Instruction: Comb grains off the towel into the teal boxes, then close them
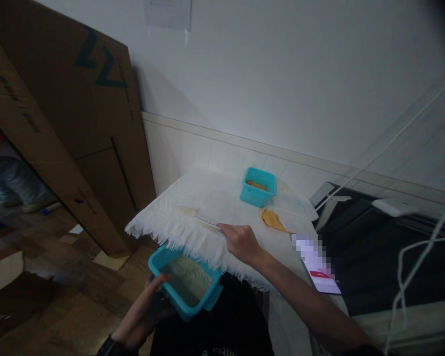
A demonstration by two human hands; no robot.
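My left hand grips a teal plastic tub filled with pale grains, holding it below the near edge of the small table. My right hand rests on the table's white fringed cloth and pinches the handle of a pale flat scraper or spoon that lies across the cloth toward the left. A second teal tub with brownish grains stands at the back of the table.
A yellowish patch lies on the cloth by clear plastic. A large cardboard box leans at left. A card or phone sits at the table's right edge. White cables cross a dark surface at right.
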